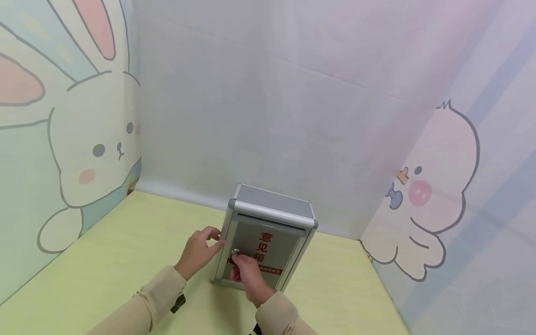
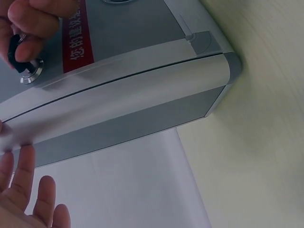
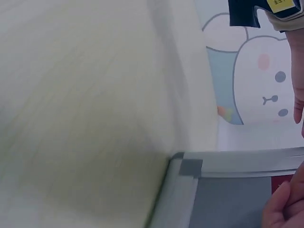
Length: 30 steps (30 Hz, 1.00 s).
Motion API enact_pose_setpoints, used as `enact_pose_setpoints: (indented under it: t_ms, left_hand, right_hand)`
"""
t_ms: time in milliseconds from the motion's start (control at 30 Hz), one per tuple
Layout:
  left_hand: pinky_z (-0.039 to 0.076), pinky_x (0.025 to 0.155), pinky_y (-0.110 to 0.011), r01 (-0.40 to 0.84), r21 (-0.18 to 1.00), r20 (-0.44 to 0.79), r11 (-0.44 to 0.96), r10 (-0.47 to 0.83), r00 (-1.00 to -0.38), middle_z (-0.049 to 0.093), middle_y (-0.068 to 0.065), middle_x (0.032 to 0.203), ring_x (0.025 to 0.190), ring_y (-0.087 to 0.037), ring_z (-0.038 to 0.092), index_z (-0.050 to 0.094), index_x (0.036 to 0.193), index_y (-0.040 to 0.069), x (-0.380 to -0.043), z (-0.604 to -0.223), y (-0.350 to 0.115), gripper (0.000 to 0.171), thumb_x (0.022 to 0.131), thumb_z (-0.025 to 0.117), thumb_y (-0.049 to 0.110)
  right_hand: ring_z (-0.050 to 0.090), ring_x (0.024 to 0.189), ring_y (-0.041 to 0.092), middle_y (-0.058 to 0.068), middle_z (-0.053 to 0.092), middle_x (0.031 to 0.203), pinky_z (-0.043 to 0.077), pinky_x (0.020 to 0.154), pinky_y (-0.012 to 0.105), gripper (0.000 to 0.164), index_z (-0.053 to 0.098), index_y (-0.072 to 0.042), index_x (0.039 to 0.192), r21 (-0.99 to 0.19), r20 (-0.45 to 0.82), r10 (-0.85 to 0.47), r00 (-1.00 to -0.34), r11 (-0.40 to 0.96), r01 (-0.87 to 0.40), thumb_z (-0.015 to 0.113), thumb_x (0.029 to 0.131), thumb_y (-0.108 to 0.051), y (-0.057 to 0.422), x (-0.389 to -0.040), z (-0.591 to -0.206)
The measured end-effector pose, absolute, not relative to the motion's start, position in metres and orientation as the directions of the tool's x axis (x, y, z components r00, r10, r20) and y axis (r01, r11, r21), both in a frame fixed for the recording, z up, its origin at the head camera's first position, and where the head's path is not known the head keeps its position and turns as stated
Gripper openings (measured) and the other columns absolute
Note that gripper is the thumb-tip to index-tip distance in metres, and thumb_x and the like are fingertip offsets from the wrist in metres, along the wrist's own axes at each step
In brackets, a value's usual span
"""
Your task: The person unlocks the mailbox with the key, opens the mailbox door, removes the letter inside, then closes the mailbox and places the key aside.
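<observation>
A grey metal suggestion box (image 1: 274, 197) with silver edges and red Chinese characters stands upright on the table. On the left side of its front door is a round silver lock (image 2: 33, 72). My right hand (image 1: 252, 277) pinches a key with a black head (image 2: 15, 53) at this lock. The fingers of my left hand (image 1: 198, 251) touch the left side of the box; in the left wrist view they look loosely extended and hold nothing. In the right wrist view only part of the right hand (image 3: 287, 206) shows, and the key is out of sight.
The box stands on a pale yellow-green tabletop (image 1: 167, 223). Behind it hangs a plain whitish sheet (image 1: 251, 116). Side panels carry a printed rabbit (image 1: 92, 149) on the left and a printed chick (image 1: 444, 186) on the right. A narrow slot (image 1: 271, 222) runs below the box's top edge.
</observation>
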<state>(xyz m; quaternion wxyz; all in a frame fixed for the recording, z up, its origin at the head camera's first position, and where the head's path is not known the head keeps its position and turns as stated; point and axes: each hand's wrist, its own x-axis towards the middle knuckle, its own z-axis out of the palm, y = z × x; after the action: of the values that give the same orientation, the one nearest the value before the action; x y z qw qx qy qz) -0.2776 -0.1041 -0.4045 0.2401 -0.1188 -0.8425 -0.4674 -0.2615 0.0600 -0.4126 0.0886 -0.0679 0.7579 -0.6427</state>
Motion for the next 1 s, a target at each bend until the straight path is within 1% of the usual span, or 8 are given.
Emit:
enact_pose_setpoints:
  t_ms: [133,233,300,400,500,767,900,1000]
  left_hand:
    - [0.045,0.070,-0.040,0.429,0.729,0.519,0.534,-0.023,-0.854,0.067,-0.007,0.088,0.082,-0.029,0.057,0.066,0.098,0.001,-0.278,-0.406,-0.103,0.018,0.083,0.072,0.009]
    - [0.045,0.070,-0.039,0.430,0.727,0.519,0.536,-0.018,-0.855,0.067,-0.007,0.088,0.082,-0.027,0.057,0.066,0.099,0.002,-0.279,-0.406,-0.103,0.018,0.084,0.072,0.010]
    - [0.045,0.069,-0.039,0.431,0.726,0.521,0.536,-0.019,-0.854,0.067,-0.007,0.088,0.081,-0.026,0.057,0.066,0.099,0.001,-0.279,-0.406,-0.103,0.018,0.084,0.072,0.009]
    - [0.045,0.069,-0.039,0.429,0.728,0.522,0.535,-0.026,-0.853,0.067,-0.008,0.088,0.081,-0.025,0.056,0.065,0.099,0.001,-0.279,-0.406,-0.103,0.018,0.084,0.072,0.008]
    - [0.046,0.069,-0.039,0.422,0.732,0.515,0.536,-0.028,-0.857,0.066,-0.008,0.087,0.081,-0.023,0.056,0.065,0.099,0.001,-0.279,-0.406,-0.104,0.018,0.083,0.072,0.008]
    - [0.046,0.073,-0.041,0.393,0.762,0.470,0.515,-0.021,-0.883,0.066,-0.007,0.088,0.086,-0.028,0.057,0.065,0.099,0.001,-0.280,-0.405,-0.103,0.019,0.083,0.071,0.008]
    - [0.046,0.073,-0.042,0.383,0.770,0.460,0.510,-0.028,-0.887,0.066,-0.007,0.089,0.089,-0.030,0.057,0.065,0.099,0.002,-0.281,-0.405,-0.104,0.018,0.083,0.071,0.008]
    - [0.046,0.073,-0.042,0.384,0.770,0.465,0.510,-0.034,-0.885,0.065,-0.007,0.088,0.087,-0.027,0.057,0.065,0.098,0.002,-0.282,-0.405,-0.104,0.016,0.083,0.070,0.007]
  right_hand:
    - [0.045,0.057,0.009,-0.005,0.050,0.065,0.041,0.057,0.029,0.025,0.059,-0.003,0.096,-0.891,0.088,-0.168,-0.982,0.428,-0.153,0.057,0.095,-0.028,0.065,-0.257,-0.414]
    - [0.040,0.052,0.004,-0.009,0.049,0.066,0.035,0.048,0.024,0.028,0.059,-0.008,0.105,-0.650,0.297,-0.174,-0.939,0.684,-0.333,0.067,0.088,-0.028,0.070,-0.254,-0.417]
    - [0.036,0.048,0.001,-0.011,0.048,0.062,0.031,0.044,0.020,0.028,0.061,-0.009,0.106,-0.475,0.439,-0.208,-0.874,0.772,-0.422,0.071,0.084,-0.024,0.073,-0.254,-0.420]
    - [0.032,0.047,-0.004,-0.012,0.048,0.059,0.027,0.043,0.014,0.020,0.064,-0.011,0.097,-0.298,0.602,-0.257,-0.756,0.807,-0.511,0.073,0.081,-0.018,0.075,-0.256,-0.424]
    - [0.031,0.047,-0.007,-0.012,0.050,0.058,0.026,0.043,0.011,0.016,0.066,-0.013,0.090,-0.217,0.684,-0.274,-0.676,0.808,-0.548,0.076,0.078,-0.017,0.074,-0.259,-0.428]
    - [0.020,0.047,-0.013,-0.014,0.049,0.051,0.019,0.041,0.009,0.019,0.066,-0.016,0.081,-0.113,0.779,-0.270,-0.566,0.827,-0.550,0.081,0.073,-0.022,0.073,-0.261,-0.432]
    - [0.016,0.048,-0.015,-0.012,0.053,0.050,0.018,0.040,0.008,0.022,0.065,-0.016,0.079,-0.029,0.827,-0.292,-0.481,0.831,-0.556,0.084,0.070,-0.024,0.072,-0.263,-0.433]
    - [0.019,0.046,-0.014,-0.011,0.055,0.051,0.020,0.039,0.008,0.023,0.065,-0.016,0.078,0.022,0.841,-0.310,-0.443,0.839,-0.544,0.085,0.068,-0.025,0.072,-0.264,-0.434]
